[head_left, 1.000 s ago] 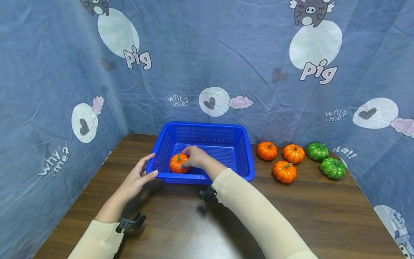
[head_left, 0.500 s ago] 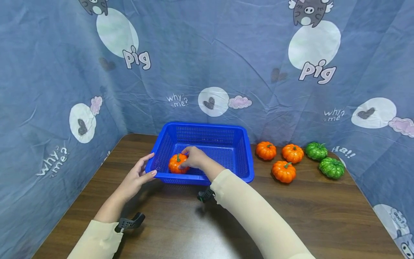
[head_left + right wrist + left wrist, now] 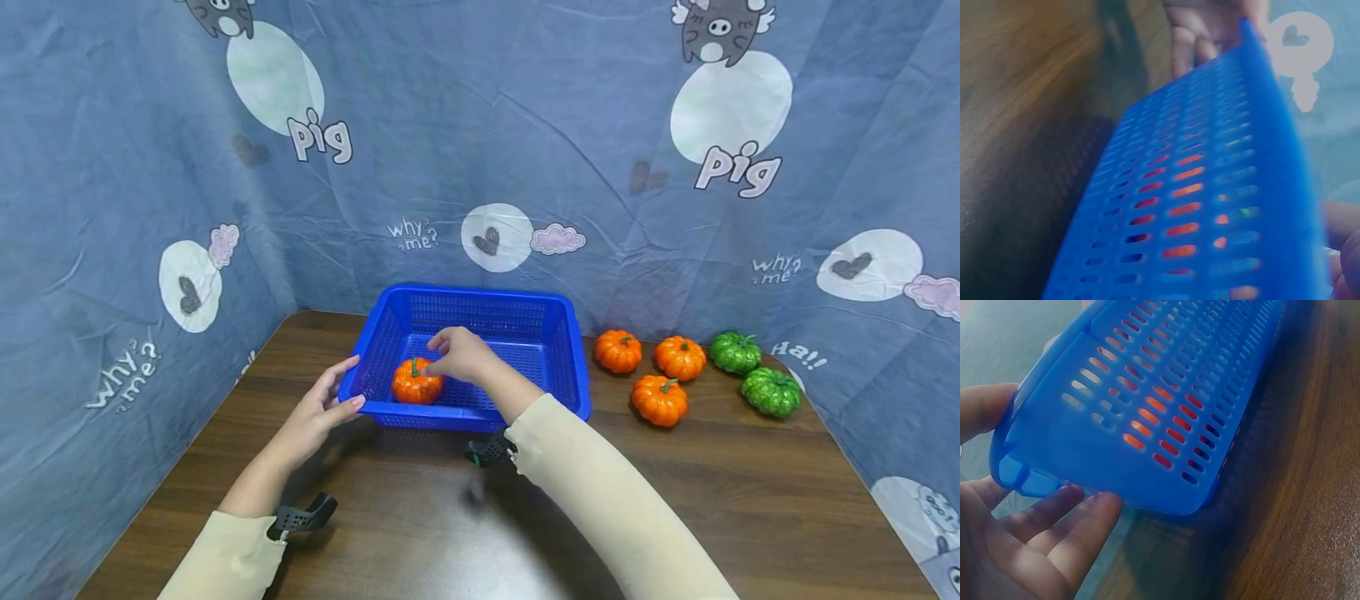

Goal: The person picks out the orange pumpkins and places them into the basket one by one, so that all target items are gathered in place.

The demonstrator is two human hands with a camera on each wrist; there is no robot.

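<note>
A blue plastic basket (image 3: 480, 417) with slotted walls stands on the wooden table. My left hand (image 3: 318, 412) holds its near left corner, thumb on the rim and fingers along the outer side; the left wrist view shows this hand (image 3: 1035, 544) at the corner. Inside the basket, at the near left, sits a small orange pumpkin (image 3: 411, 387) with a green stem. Just above and to the right of it hovers my right hand (image 3: 468, 358), fingers loosely bent with nothing between them. In the right wrist view, the basket wall (image 3: 1210, 125) hides most of the pumpkin.
Right of the basket on the table (image 3: 750, 492) lie more pumpkins: orange ones (image 3: 618, 351), (image 3: 680, 358), (image 3: 660, 400) and green ones (image 3: 735, 352), (image 3: 771, 392). A blue printed cloth (image 3: 525, 125) hangs behind and at the sides.
My right hand has let go of the orange pumpkin and risen slightly up and to the right. The pumpkin stays in the basket; my left hand has not moved.
</note>
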